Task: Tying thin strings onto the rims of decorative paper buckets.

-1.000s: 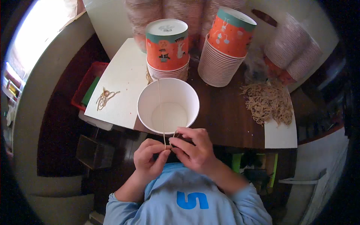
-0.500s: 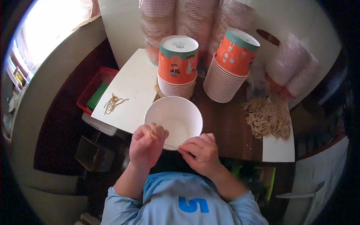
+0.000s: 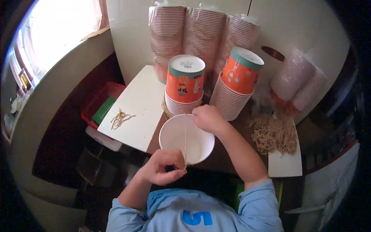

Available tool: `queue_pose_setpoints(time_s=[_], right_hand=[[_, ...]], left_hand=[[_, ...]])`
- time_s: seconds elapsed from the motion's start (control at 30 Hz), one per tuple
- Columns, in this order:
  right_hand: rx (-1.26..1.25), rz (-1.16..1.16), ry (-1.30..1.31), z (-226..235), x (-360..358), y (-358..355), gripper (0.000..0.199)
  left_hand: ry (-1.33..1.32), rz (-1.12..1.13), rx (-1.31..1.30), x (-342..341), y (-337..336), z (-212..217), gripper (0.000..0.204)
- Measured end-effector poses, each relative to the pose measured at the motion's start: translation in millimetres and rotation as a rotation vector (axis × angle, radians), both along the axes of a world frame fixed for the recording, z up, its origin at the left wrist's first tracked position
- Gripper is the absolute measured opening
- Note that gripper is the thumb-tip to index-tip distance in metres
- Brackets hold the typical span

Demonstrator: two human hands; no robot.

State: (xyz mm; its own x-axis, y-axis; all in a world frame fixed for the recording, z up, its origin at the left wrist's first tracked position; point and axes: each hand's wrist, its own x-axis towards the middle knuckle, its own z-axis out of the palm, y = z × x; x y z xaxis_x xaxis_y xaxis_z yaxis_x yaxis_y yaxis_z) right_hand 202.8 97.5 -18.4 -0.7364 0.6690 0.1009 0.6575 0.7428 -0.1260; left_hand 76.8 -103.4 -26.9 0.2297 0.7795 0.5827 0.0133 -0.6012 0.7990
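A white bowl [image 3: 186,139] stood at the near edge of a dark table [image 3: 232,154], with a thin rubber band [image 3: 185,135] stretched straight across its mouth from far rim to near rim. The band's far end was held by the right hand [image 3: 208,119] at the far rim, fingers curled tight over it. The near end was pinched by the left hand [image 3: 164,172] at the near rim, fingers closed narrowly round it.

Just beyond the bowl, two stacks of ribbed paper bowls were set side by side. The left stack [image 3: 181,105] was topped by an inverted orange cup [image 3: 185,79] with a green band; the right stack [image 3: 230,101] carried a like orange cup [image 3: 242,70], tilted to the right. Behind them, against the pale wall, three tall sleeves [image 3: 201,36] of stacked bowls were leaned upright in clear wrap, and a further sleeve [image 3: 299,79] lay slanted at the far right.

A white board [image 3: 135,116] was laid to the left of the bowl, with a small tangle of bands [image 3: 120,118] on it. To the right, a large heap of bands [image 3: 272,133] rested partly on a white sheet [image 3: 286,164]. A red bin [image 3: 102,102] was seen below the board's left edge.
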Motion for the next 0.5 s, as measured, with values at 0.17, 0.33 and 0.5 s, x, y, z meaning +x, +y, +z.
queue_pose_setpoints(time_s=[0.17, 0.33, 0.5], right_hand=[[0.318, 0.190, 0.764, 15, 34, -42, 0.017], [0.353, 0.464, 0.793, 32, 53, -52, 0.049], [-0.430, 0.556, 1.189, 63, 32, -26, 0.066]], left_hand=[[-0.099, 0.916, 0.054, -30, -28, -17, 0.045], [-0.251, 0.532, -0.044, -25, 10, 8, 0.082], [-0.072, 0.715, 0.290, -59, 72, 31, 0.091]])
